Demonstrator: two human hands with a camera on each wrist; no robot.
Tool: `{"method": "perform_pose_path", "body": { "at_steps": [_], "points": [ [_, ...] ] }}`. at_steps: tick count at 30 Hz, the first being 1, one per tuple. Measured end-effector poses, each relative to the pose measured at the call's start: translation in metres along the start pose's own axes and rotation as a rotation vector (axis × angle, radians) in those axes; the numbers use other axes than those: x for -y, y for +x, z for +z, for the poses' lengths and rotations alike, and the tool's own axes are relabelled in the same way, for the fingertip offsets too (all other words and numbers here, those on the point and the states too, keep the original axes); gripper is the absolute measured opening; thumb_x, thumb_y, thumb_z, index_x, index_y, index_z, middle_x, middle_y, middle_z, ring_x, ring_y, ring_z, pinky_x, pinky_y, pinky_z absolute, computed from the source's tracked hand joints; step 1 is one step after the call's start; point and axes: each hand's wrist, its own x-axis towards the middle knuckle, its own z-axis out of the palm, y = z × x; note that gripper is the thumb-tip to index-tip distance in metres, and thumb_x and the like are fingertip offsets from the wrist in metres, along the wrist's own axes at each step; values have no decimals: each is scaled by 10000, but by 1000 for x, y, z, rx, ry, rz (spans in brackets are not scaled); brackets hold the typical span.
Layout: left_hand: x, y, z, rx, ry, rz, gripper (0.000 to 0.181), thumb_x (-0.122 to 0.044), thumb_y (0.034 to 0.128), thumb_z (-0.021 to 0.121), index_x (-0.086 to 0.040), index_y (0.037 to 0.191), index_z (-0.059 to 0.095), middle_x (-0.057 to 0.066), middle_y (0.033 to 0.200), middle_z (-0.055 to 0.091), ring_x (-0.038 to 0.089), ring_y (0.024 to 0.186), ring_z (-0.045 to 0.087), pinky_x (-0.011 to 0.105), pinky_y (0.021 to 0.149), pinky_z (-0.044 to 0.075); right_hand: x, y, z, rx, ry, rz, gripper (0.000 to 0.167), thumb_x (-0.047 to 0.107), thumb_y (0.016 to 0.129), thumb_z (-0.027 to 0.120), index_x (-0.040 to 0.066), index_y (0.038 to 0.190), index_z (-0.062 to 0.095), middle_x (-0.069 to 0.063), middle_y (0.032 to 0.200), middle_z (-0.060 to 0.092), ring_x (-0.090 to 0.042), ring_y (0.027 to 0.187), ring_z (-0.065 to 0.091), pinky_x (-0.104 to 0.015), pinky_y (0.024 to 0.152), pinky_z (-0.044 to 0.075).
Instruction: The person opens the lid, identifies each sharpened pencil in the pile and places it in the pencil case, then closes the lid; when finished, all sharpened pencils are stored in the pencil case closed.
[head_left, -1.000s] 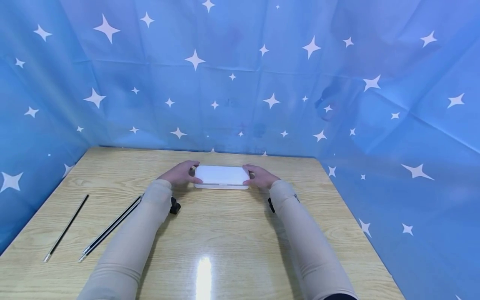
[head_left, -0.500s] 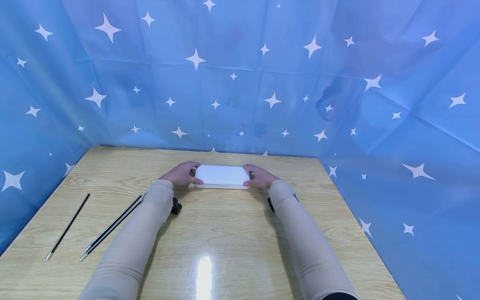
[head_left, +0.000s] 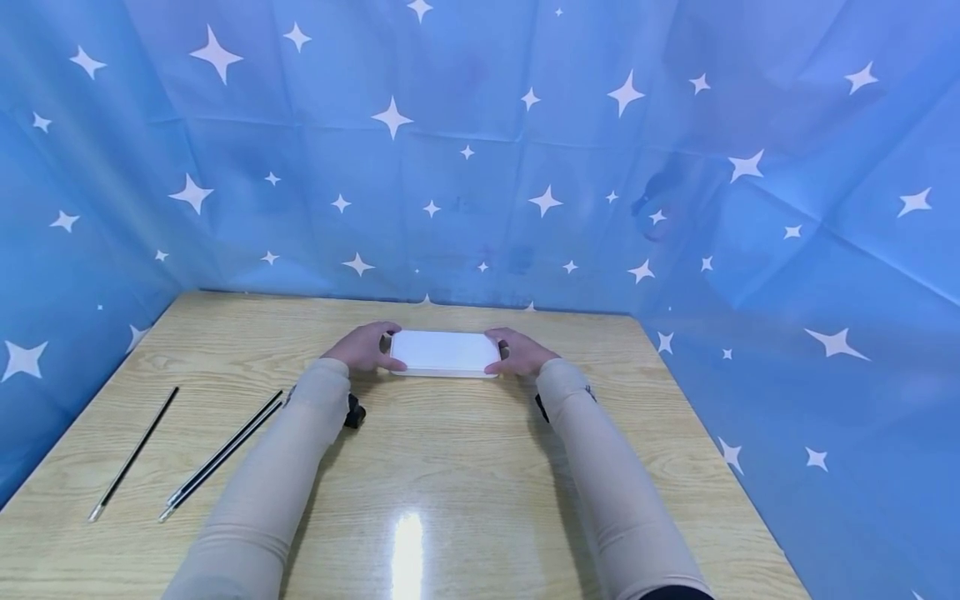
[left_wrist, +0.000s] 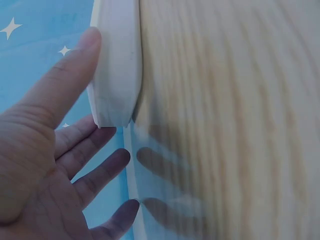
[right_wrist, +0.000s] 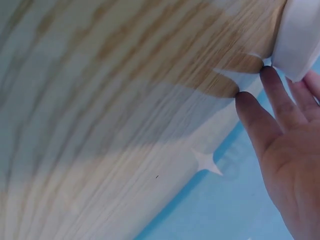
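A white rectangular case (head_left: 446, 350) with rounded corners lies flat on the table toward its far side. My left hand (head_left: 365, 347) holds its left end, with the thumb on the near upper edge and the other fingers at the far side. At the right end, my right hand (head_left: 522, 353) holds it in much the same way. In the left wrist view the thumb touches the case (left_wrist: 117, 65), and the lower fingers are spread, apart from it. The right wrist view catches only a corner of the case (right_wrist: 298, 42), beside the fingers.
Slim black pencil-like sticks with pale ends lie on the left of the wooden table (head_left: 465, 500): a single stick (head_left: 135, 454) and a close pair (head_left: 221, 457) by the left forearm. A blue curtain with white stars (head_left: 465, 225) hangs behind the table.
The seam along the front of the case shows less than a second ago, and its front strip looks slightly thinner. Both hands keep nearly the same place on the ends.
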Motion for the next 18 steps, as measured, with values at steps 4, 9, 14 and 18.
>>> {"method": "perform_pose_path", "body": {
  "at_steps": [4, 9, 14, 18],
  "points": [
    [0, 1, 1, 0, 0, -9, 918, -372, 830, 856, -43, 1548, 386, 215, 1547, 419, 416, 1420, 384, 567, 1150, 320, 0, 0, 1, 2, 1, -4, 861, 340, 909, 783, 169, 1606, 308, -100, 1654, 262, -327, 1507, 256, -518, 1202, 246],
    [0, 3, 5, -7, 12, -16, 915, -375, 833, 852, -42, 1547, 387, 213, 1548, 421, 410, 1415, 395, 551, 1152, 325, -3, 2, 2, 12, -8, -17, 856, 314, 927, 764, 150, 1614, 280, -104, 1661, 242, -320, 1516, 236, -500, 1210, 232],
    [-2, 3, 8, -8, -4, -15, 911, -365, 847, 841, -50, 1560, 371, 203, 1594, 357, 411, 1457, 329, 557, 1169, 292, -7, 1, 2, 9, -42, -31, 846, 290, 950, 738, 117, 1619, 250, -134, 1667, 208, -339, 1526, 196, -510, 1216, 209],
    [-2, 7, 10, -5, -16, -35, 908, -365, 861, 828, -72, 1575, 351, 185, 1616, 325, 401, 1480, 292, 560, 1175, 279, -10, 1, 3, 5, -61, -23, 840, 301, 966, 712, 131, 1627, 223, -120, 1676, 192, -325, 1537, 168, -500, 1225, 185]
  ]
}}
